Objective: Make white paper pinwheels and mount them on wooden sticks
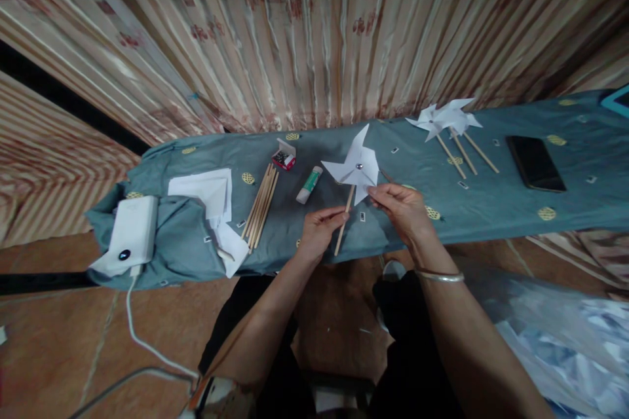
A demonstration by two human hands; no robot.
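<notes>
A white paper pinwheel (361,173) with a shiny pin at its centre is held up over the table, its wooden stick (343,230) pointing down toward me. Between thumb and fingers, my left hand (318,229) pinches that stick below the paper. My right hand (400,206) has its fingers closed at the lower right blade of the pinwheel. Left of the pinwheel lies a green and white glue stick (309,184). Beyond it stands a small open red box (284,156) of dark pins. A bundle of several wooden sticks (260,206) lies further left.
Finished-looking pinwheels (445,119) lie at the back right, beside a black phone (535,162). White paper sheets (209,193) and a cabled white power bank (133,229) are on the left. A striped curtain (314,39) hangs behind the cloth-covered table (491,206). A plastic bag (565,334) sits lower right.
</notes>
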